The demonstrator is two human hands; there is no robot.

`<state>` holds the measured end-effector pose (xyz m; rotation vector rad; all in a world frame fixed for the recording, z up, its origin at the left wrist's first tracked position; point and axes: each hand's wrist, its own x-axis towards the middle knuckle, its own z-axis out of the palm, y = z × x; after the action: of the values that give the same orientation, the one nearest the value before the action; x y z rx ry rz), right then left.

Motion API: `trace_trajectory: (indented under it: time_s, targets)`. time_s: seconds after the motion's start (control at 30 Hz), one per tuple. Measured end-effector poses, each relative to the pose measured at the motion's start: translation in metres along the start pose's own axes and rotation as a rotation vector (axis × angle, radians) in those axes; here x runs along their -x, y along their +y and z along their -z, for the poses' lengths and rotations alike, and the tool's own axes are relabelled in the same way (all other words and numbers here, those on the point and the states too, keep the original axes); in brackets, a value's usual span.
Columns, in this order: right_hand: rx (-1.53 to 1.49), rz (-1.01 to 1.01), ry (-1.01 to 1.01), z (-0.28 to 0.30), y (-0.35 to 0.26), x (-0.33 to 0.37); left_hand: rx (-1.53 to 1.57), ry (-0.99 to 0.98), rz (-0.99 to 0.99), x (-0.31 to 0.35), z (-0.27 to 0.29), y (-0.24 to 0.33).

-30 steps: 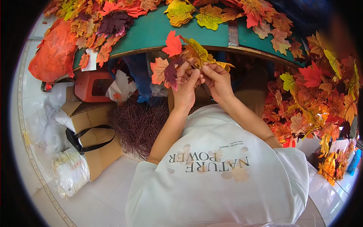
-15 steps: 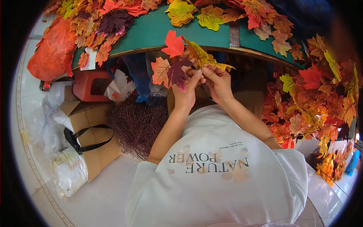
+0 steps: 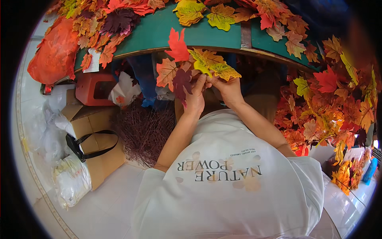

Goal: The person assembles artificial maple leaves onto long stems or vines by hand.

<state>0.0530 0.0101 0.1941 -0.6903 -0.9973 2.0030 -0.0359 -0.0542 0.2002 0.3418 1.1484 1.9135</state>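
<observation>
In front of my chest, below the table edge, both hands meet on a small bunch of artificial maple leaves. My left hand [image 3: 195,99] is closed on its stems, which the fingers mostly hide. Around that hand spread a red leaf [image 3: 177,46], an orange leaf [image 3: 166,73] and a dark purple leaf [image 3: 182,84]. My right hand [image 3: 231,92] pinches at the base of a yellow leaf [image 3: 225,71], thumb toward the left fingers. Another yellow-green leaf [image 3: 201,61] fans out above the fingertips.
A green table [image 3: 171,32] with piles of artificial leaves curves across the far side. Left stand a red plastic bag [image 3: 53,51], a red stool [image 3: 89,89], a cardboard box [image 3: 101,159] and a bundle of thin dark stems [image 3: 143,131]. Dense leaf sprays [image 3: 318,107] hang at right.
The yellow leaves have turned and spread, now covering part of my fingertips. The red, orange and purple leaves have shifted slightly left. Both forearms stay nearly in place.
</observation>
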Motion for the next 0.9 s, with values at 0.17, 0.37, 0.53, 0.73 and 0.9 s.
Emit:
trace_trajectory:
  time_s: [0.17, 0.37, 0.53, 0.73, 0.9]
  targets:
    - [0.051, -0.074, -0.101, 0.000, 0.018, 0.010, 0.189, 0.108, -0.045, -0.007, 0.008, -0.002]
    - [0.249, -0.131, -0.620, -0.008, 0.021, 0.014, 0.434, 0.072, -0.004, -0.023, 0.010, 0.044]
    - [0.261, -0.219, -0.502, -0.035, -0.034, 0.025, 0.318, 0.141, -0.127, -0.023, 0.035, 0.068]
    - [0.157, -0.049, -0.470, -0.052, -0.059, 0.014, 0.344, -0.030, -0.121, 0.002, 0.019, 0.071]
    - [0.177, -0.065, -0.434, -0.046, -0.055, 0.012, 0.228, -0.137, 0.022, 0.021, 0.009, 0.064]
